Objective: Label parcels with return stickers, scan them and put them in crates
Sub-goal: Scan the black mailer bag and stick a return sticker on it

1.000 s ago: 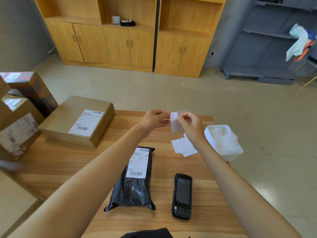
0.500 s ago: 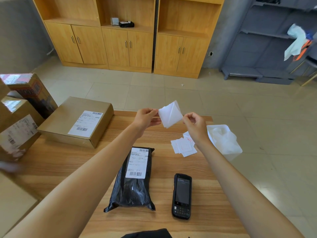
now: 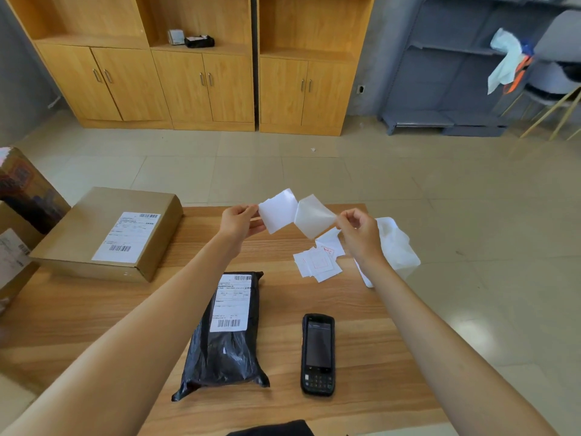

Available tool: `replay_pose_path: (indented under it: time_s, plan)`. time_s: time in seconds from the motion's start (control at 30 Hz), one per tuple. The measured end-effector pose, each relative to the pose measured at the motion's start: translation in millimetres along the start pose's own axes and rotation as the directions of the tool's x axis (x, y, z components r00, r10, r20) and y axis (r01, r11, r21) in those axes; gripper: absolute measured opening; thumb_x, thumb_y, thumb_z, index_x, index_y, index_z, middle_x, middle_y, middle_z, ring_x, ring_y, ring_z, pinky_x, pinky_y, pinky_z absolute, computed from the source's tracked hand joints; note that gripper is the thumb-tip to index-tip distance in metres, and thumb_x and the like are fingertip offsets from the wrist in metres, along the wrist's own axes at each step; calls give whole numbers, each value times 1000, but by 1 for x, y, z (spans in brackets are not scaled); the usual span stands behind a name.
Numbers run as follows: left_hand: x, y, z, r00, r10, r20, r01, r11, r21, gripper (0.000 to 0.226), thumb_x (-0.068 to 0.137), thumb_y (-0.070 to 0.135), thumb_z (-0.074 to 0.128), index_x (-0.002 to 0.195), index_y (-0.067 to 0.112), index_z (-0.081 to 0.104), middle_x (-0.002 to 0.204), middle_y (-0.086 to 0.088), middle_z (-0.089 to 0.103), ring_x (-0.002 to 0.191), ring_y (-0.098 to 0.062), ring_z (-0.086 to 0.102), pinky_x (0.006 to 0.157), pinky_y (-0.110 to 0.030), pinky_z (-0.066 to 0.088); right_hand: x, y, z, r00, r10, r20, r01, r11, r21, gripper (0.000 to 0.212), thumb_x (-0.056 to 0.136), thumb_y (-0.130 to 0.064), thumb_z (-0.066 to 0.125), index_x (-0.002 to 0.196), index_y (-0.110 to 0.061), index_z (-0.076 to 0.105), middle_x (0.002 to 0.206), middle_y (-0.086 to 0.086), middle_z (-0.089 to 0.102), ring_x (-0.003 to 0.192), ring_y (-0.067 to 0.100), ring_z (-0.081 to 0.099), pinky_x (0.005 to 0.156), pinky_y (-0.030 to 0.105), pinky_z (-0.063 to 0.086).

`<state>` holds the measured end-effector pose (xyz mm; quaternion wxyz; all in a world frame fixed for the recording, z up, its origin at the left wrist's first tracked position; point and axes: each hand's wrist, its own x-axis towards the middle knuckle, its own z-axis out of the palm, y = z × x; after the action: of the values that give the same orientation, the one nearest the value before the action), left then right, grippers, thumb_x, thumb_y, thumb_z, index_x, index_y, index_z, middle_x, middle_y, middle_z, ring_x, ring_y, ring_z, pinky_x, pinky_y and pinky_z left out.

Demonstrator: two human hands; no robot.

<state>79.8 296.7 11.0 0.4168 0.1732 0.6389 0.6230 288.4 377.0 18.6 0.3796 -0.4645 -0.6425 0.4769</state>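
Above the far side of the wooden table, my left hand pinches a white return sticker. My right hand pinches its glossy backing sheet, which is peeled away and joins the sticker only along one edge. Beneath my hands lies a black poly-bag parcel with a white shipping label. A black handheld scanner lies to its right. A loose pile of return stickers sits under my right hand.
A flat cardboard box with a label lies at the table's left. More cardboard parcels stack at the left edge. A white plastic bin hangs at the table's right edge. Wooden cabinets and grey shelving stand beyond the tiled floor.
My hands have moved apart. The sticker and its backing, held together a second ago, have peeled open into two sheets between my hands.
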Motion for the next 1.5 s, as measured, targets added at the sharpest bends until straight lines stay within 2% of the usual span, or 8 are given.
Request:
replay_pose_path:
  time_s: [0.2, 0.43, 0.6, 0.8, 1.07, 1.2, 1.37, 1.5]
  plan:
    - [8, -9, 17, 998, -20, -64, 22, 999, 27, 18, 100, 9, 47, 90, 3, 60, 105, -11, 64, 85, -23, 66, 71, -26, 56, 8, 18, -28, 995, 29, -95, -32, 999, -28, 11, 90, -11, 56, 80, -8, 57, 75, -2, 57, 66, 4, 50, 57, 4, 38]
    - [18, -22, 42, 992, -60, -108, 65, 997, 43, 16, 100, 8, 46, 109, 0, 57, 110, -15, 61, 83, -24, 64, 70, -26, 57, 21, 52, -69, 963, 43, -265, -75, 991, -111, 8, 88, -8, 57, 80, -6, 56, 77, -1, 56, 71, 8, 50, 58, 5, 37]
    - [22, -32, 72, 994, -101, -50, 104, 993, 61, 14, 98, 10, 50, 91, 4, 61, 104, -13, 64, 78, -20, 65, 65, -24, 57, 32, 78, -87, 956, 94, -276, -144, 975, -166, 3, 87, -10, 58, 87, -8, 58, 89, 2, 60, 83, 14, 54, 63, 15, 38]
    - [28, -46, 97, 987, -151, -62, 156, 986, 67, 11, 97, 11, 52, 99, 2, 58, 95, -11, 66, 75, -20, 65, 61, -23, 57, 50, 105, -99, 931, 183, -315, -260, 940, -221, 6, 87, -13, 59, 88, -7, 58, 88, 2, 60, 80, 18, 54, 67, 27, 37]
    - [28, -52, 119, 985, -162, -56, 167, 979, 114, 13, 97, 7, 51, 86, 6, 58, 86, -6, 66, 71, -16, 66, 58, -20, 56, 69, 136, -98, 941, 253, -225, -328, 851, -411, 16, 89, -16, 59, 99, -4, 62, 107, 10, 64, 94, 23, 57, 72, 27, 36]
    - [29, -52, 121, 984, -173, -51, 177, 979, 96, 7, 96, 7, 52, 101, 5, 57, 88, -7, 67, 72, -16, 66, 55, -20, 56, 72, 137, -95, 932, 311, -186, -362, 776, -516, 41, 90, -23, 62, 124, -5, 49, 117, 12, 61, 113, 30, 55, 77, 31, 36]
    - [32, -49, 117, 988, -155, -17, 156, 983, 94, 15, 95, 5, 52, 102, 17, 57, 90, -9, 69, 73, -20, 66, 74, -30, 57, 71, 120, -87, 958, 220, -184, -279, 859, -429, 61, 88, -17, 65, 136, -7, 30, 111, 12, 58, 103, 29, 55, 71, 30, 34]
    - [33, -44, 112, 990, -143, 7, 141, 984, 105, 17, 94, 6, 51, 93, 20, 62, 100, -9, 68, 82, -21, 65, 80, -34, 57, 66, 104, -70, 992, 122, 33, -99, 911, -400, 55, 83, -10, 67, 132, -14, 40, 105, 1, 45, 88, 18, 49, 78, 34, 43]
